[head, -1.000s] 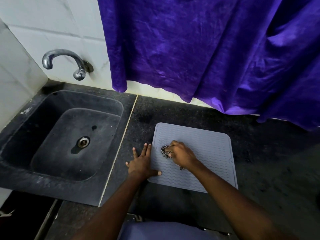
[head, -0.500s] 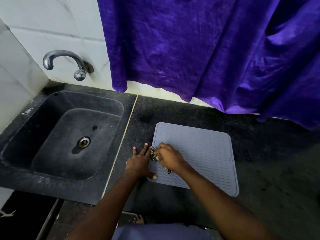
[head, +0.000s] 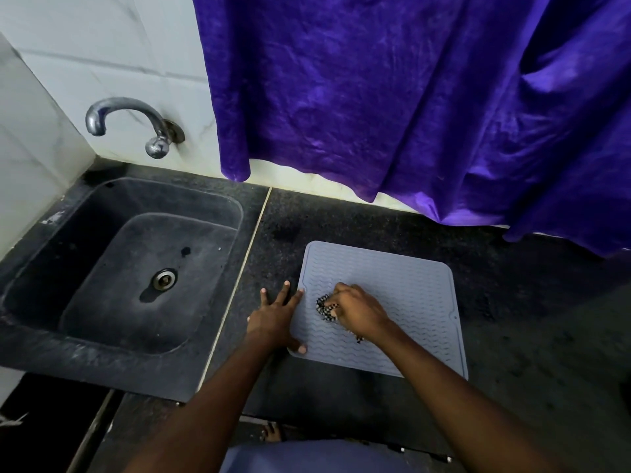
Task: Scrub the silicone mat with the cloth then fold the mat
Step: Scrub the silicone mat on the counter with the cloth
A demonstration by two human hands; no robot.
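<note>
A grey silicone mat (head: 403,285) with wavy ridges lies flat on the dark stone counter (head: 532,329). My right hand (head: 358,310) is closed around a bunched black-and-white checked cloth (head: 326,308), pressing it on the mat's left part. My left hand (head: 276,317) lies flat with fingers spread at the mat's left edge; its thumb rests on the mat's near left corner. Most of the cloth is hidden under my right hand.
A dark sink (head: 61,302) with a drain (head: 164,278) sits left of the mat, under a metal tap (head: 136,122) on the tiled wall. A purple curtain (head: 392,97) hangs over the counter's back edge. The counter's front edge runs just below my forearms.
My right hand slid the cloth left to the mat's left edge, then back right a little. My left hand has stayed pressed at the mat's left edge.
</note>
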